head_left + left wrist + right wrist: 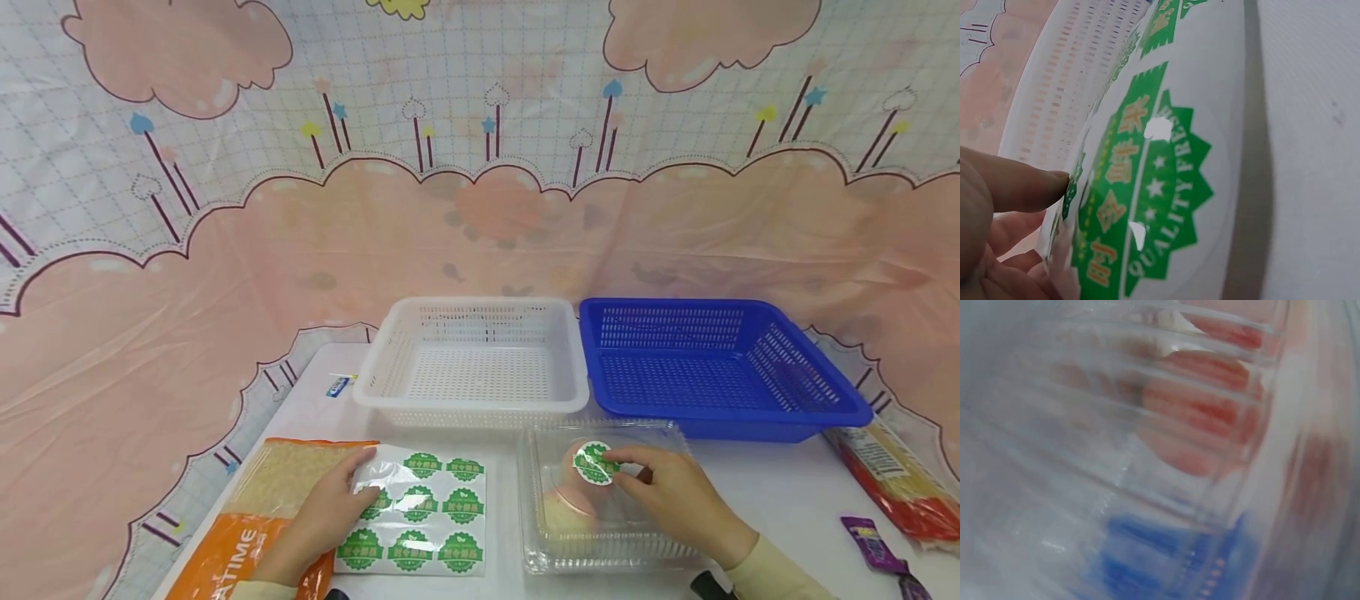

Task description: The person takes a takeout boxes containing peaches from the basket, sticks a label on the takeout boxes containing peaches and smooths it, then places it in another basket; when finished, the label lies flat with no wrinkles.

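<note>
My left hand point(330, 512) grips a sheet of round green-and-white stickers point(447, 533) by its left edge, thumb on top and fingers beneath. In the left wrist view the sheet point(1210, 231) bows upward, its printed side showing. Between thumb and forefinger, my right hand point(678, 496) pinches one round sticker point(592, 463) over the lid of a clear plastic box point(645, 533). Several peaches point(566, 510) lie inside the box under the lid. The right wrist view is blurred and shows a reddish peach point(1200, 412) through the ribbed clear plastic.
Behind the work stand a white basket point(472, 408) and a blue basket point(735, 417). An orange bag point(247, 533) lies under my left forearm. At the right are a red-and-clear packet point(900, 483) and a purple wrapper point(870, 546). A small blue item point(337, 387) sits back left.
</note>
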Tool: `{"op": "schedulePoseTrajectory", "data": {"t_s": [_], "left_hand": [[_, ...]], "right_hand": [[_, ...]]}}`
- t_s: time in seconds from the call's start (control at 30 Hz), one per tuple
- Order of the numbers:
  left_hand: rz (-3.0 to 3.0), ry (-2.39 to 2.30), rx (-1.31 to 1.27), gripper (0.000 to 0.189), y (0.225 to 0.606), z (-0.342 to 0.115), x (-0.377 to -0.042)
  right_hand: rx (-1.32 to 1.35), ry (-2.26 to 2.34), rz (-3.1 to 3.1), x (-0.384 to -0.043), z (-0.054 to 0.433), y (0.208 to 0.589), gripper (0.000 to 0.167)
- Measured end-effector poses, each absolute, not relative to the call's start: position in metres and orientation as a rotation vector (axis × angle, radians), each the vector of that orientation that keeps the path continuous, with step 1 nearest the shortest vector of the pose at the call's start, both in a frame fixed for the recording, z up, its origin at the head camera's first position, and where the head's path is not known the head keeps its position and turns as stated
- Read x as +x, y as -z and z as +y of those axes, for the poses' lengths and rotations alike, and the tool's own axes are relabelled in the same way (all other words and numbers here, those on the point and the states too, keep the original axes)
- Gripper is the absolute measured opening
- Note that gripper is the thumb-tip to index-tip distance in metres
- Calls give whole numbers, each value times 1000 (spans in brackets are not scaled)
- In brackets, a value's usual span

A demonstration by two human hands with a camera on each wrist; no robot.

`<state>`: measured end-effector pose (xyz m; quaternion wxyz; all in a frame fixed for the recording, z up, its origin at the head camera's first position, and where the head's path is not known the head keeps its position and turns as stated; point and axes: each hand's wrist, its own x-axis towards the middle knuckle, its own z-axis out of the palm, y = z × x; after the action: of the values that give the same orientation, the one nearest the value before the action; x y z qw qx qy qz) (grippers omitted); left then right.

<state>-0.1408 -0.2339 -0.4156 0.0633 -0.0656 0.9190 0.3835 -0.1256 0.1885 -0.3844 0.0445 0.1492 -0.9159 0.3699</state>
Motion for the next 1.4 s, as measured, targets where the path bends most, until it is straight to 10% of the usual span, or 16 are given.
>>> {"op": "schedulePoseTrajectory", "data": {"t_s": [1.4], "left_hand": [[2833, -1052, -169, 63, 413, -228, -133]], "right_hand": [[333, -1122, -2767, -123, 189, 386, 20]]}}
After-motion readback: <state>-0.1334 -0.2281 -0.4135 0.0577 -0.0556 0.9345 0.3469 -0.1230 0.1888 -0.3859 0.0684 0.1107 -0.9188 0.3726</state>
